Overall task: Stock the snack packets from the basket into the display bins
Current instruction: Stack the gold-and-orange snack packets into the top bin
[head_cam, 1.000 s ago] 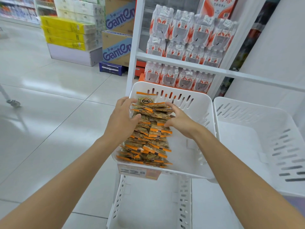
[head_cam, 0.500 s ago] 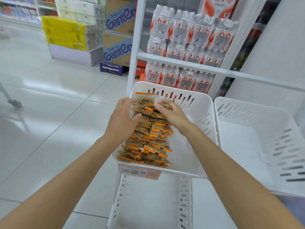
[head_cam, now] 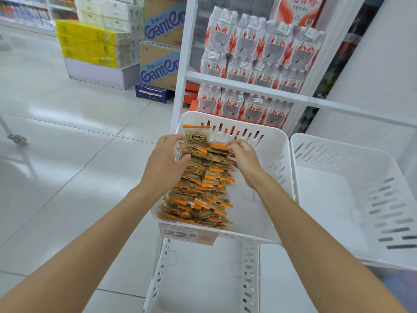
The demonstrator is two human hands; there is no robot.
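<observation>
1. The snack packets [head_cam: 203, 188] are lying in a long overlapping row along the left side of the white display bin [head_cam: 276, 152]. The row is reaching from the front wall almost to the back wall.
2. The left hand [head_cam: 165, 164] is gripping the far end of this row from the left. Its fingers are curling around the edge of the packets, and its thumb is pressing on top of them.
3. The right hand [head_cam: 244, 161] is holding the same far end from the right. Its fingertips are bending down onto the top packets and pinching them; its thumb is hidden.
4. 1 upright packet [head_cam: 197, 137] is standing at the back of the row, between the 2 hands, with its label facing the camera.
5. A price tag [head_cam: 188, 234] is hanging on the front wall of the display bin.
6. A second white bin [head_cam: 352, 177] is sitting just beside it on the right, and a lower bin [head_cam: 203, 285] is showing underneath.
7. Behind the bins, a white shelf [head_cam: 248, 83] is carrying wrapped bottle packs [head_cam: 259, 48]. Further left, cartons [head_cam: 161, 64] and yellow packs [head_cam: 90, 45] are standing on the tiled floor [head_cam: 67, 154].
</observation>
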